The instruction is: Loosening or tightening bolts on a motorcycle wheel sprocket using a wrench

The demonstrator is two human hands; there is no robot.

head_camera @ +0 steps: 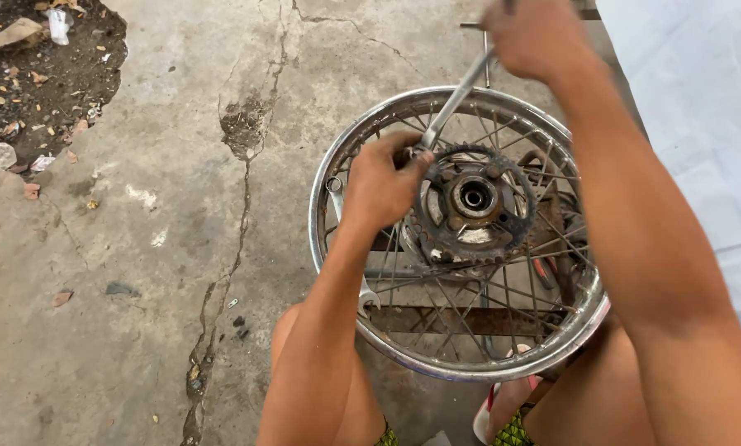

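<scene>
Concrete floor (139, 248), cracked, carries a spoked wheel (437, 367) lying flat between the person's knees. Its rusty sprocket (424, 235) sits at the hub, toothed edge up. A long metal wrench (453, 99) slants from the sprocket toward the top edge. The right hand (532, 37) is closed around the wrench's upper end. The left hand (383, 182) is curled over the sprocket's left edge, gripping it where the wrench meets it.

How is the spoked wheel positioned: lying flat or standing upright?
Lying flat. The spoked wheel shows its full round rim from above, sprocket facing up, resting over the concrete floor by the person's knees.
</scene>
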